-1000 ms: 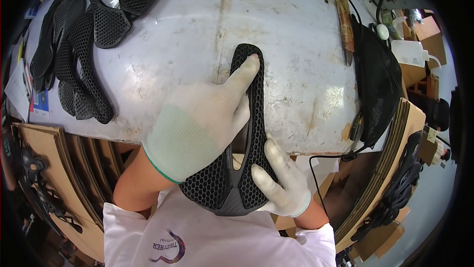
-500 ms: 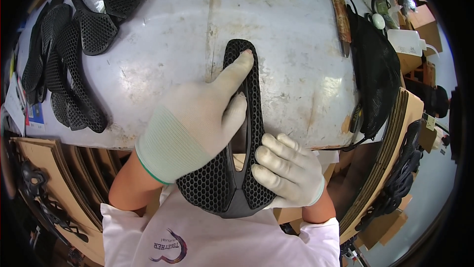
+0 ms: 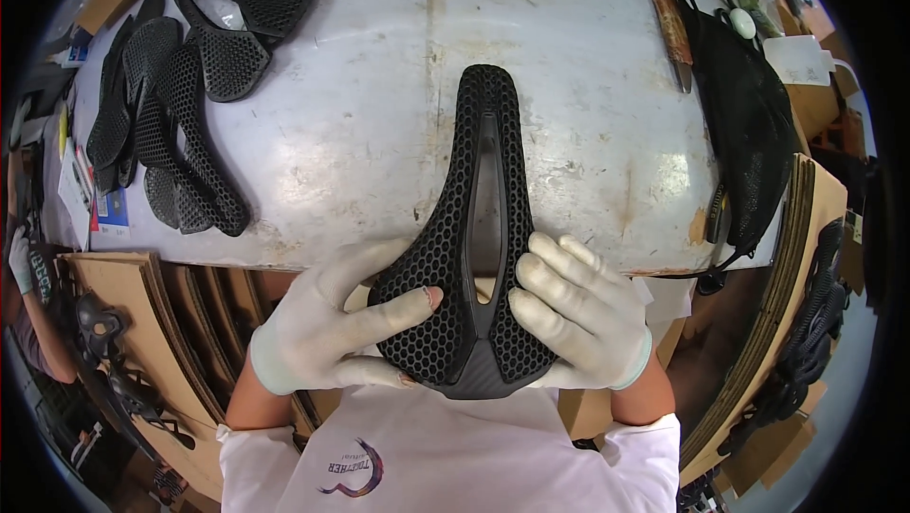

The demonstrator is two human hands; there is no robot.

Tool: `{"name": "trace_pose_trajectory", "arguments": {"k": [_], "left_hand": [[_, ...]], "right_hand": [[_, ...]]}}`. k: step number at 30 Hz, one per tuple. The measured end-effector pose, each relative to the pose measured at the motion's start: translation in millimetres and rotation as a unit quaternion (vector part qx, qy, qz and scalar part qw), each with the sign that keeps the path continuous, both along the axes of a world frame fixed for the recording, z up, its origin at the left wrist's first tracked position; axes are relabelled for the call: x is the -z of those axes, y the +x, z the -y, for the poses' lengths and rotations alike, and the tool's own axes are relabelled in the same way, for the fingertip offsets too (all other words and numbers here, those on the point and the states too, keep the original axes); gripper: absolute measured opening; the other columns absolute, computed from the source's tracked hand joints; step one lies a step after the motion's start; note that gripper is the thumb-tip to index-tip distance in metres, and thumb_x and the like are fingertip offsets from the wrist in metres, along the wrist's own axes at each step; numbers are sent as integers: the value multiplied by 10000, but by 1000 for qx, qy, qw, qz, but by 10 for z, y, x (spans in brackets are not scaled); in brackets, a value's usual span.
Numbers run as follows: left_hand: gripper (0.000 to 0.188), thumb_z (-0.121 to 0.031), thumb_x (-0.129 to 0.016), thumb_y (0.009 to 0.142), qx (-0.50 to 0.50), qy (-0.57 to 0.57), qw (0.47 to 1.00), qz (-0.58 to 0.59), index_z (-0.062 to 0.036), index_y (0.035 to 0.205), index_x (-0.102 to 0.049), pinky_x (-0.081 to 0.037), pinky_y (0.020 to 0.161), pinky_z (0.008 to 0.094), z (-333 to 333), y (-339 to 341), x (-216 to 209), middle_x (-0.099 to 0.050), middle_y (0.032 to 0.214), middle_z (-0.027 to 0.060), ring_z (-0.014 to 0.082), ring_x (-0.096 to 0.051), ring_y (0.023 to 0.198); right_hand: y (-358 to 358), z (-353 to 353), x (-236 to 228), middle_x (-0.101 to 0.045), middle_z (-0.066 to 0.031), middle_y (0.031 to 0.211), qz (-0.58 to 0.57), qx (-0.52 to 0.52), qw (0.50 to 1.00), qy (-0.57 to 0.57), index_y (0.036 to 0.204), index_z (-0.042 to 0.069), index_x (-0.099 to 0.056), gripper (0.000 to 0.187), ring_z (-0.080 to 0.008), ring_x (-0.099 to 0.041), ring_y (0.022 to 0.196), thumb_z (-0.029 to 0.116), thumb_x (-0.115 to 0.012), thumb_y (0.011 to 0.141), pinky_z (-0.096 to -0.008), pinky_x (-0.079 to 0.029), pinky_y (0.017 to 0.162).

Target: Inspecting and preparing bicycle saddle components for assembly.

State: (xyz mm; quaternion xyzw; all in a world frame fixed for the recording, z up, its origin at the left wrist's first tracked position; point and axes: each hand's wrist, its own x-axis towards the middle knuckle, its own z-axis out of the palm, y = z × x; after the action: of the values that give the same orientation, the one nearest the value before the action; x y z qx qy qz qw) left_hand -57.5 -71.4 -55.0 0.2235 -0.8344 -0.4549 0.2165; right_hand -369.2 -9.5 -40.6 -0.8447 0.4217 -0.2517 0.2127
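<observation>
Left hand (image 3: pixel 327 328) had come off the saddle's (image 3: pixel 474 257) nose, back to its wide near end; both hands, right (image 3: pixel 578 314) incl., now clasped it, fingers half-curled, nose out on the table (image 3: pixel 588 115). Pressing looked finished; checking the rear.

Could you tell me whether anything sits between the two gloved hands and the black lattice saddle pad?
Nothing visible does: the left hand and right hand both already clasp the wide rear of the saddle pad directly.

A black saddle (image 3: pixel 474 257) is showing a honeycomb lattice between white knit gloves. The table (image 3: pixel 588 105) is looking dull grey-white, perhaps rust-stained.
</observation>
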Motion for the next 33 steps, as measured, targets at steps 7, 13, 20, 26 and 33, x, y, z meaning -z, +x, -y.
{"name": "trace_pose_trajectory", "arguments": {"k": [7, 13, 20, 26, 33], "left_hand": [[736, -546, -798, 856, -53, 99, 989, -93, 10, 1328, -700, -519, 1004, 491, 20, -8, 22, -603, 1358, 273, 444, -646, 1207], [804, -598, -797, 827, -26, -6, 996, -84, 5, 1345, -674, -551, 955, 488, 67, -43, 82, -610, 1328, 294, 450, -681, 1136], [852, -706, -587, 960, -106, 146, 970, -161, 41, 1364, -647, -553, 995, 508, -69, 38, 250, -636, 1341, 332, 464, -688, 1167], [828, -660, -740, 838, -63, 94, 993, -25, -47, 1389, -661, -490, 1079, 494, -79, 132, 92, -572, 1455, 315, 453, -609, 1308], [707, -468, -849, 775, -68, 4, 998, 8, -63, 1338, -709, -482, 1056, 524, -22, 27, -143, -573, 1442, 283, 454, -604, 1288]], "right_hand": [[53, -13, -25, -722, -164, 1234, -8, 4, 1000, -2, 1156, 32, -729, 385, -348, -677, 1238, 236, -659, 837, -462, -501, 1110], [55, -21, 13, -711, -173, 1234, -1, -2, 1000, -10, 1174, 15, -716, 354, -358, -675, 1222, 175, -618, 874, -467, -519, 1086], [72, 1, 9, -703, -180, 1218, 22, 1, 1000, -17, 1169, 9, -714, 333, -362, -670, 1217, 151, -614, 884, -478, -528, 1070], [82, -4, 9, -708, -184, 1208, 25, 3, 1000, -17, 1161, 14, -717, 339, -368, -674, 1209, 172, -616, 878, -475, -527, 1067], [88, -27, 9, -713, -179, 1216, 11, 10, 1000, -6, 1150, 40, -728, 405, -375, -671, 1229, 286, -678, 832, -477, -517, 1079]]}}
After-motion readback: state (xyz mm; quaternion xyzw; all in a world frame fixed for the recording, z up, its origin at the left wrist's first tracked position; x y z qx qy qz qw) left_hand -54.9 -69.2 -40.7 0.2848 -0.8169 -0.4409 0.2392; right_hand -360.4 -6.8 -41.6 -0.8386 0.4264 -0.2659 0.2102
